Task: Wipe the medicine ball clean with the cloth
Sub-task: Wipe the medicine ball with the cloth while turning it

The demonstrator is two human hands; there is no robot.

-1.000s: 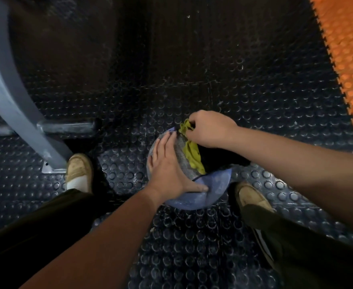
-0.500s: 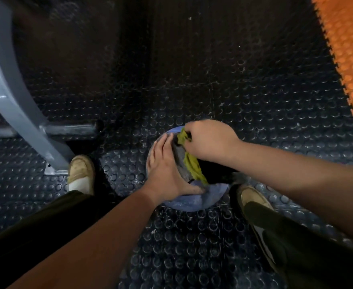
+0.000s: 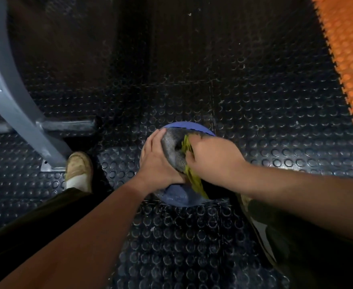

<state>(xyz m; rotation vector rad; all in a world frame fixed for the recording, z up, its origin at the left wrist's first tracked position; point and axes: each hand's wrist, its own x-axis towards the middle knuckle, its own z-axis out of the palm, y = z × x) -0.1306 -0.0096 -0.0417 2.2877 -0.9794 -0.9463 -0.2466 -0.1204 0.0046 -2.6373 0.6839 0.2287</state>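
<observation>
Black studded rubber flooring (image 3: 244, 101) fills my view. The round blue and grey medicine ball (image 3: 176, 196) sits on it almost dead centre, a shade toward 6 o'clock.

Since half a second ago the right hand (image 3: 211, 157) has slid off the ball's 12 o'clock edge and down toward its 3 o'clock side. That has uncovered a strip of blue along the far rim. The left hand (image 3: 156, 161) has stayed on the 9 o'clock side.

Around the ball, an orange studded mat (image 3: 348, 59) runs along the 1 to 3 o'clock border. A curved grey metal frame leg (image 3: 10, 105) comes down at 9 o'clock to a foot plate. Dark trouser legs (image 3: 35, 222) fill both lower corners. A tan shoe (image 3: 78, 170) stands just beside the frame's foot at 8 o'clock. The other shoe (image 3: 244, 202) at 5 o'clock is mostly hidden under the right forearm.

The left hand lies flat against the ball, with its fingers straight and together, pointing to 12 o'clock, and its thumb pressed across the near side. The right hand is curled over the crumpled yellow-green cloth (image 3: 194, 180) and bunches it against the grey patch. Its fingertips are smeared by blur. A tail of cloth trails out from under the palm toward 6 o'clock.
</observation>
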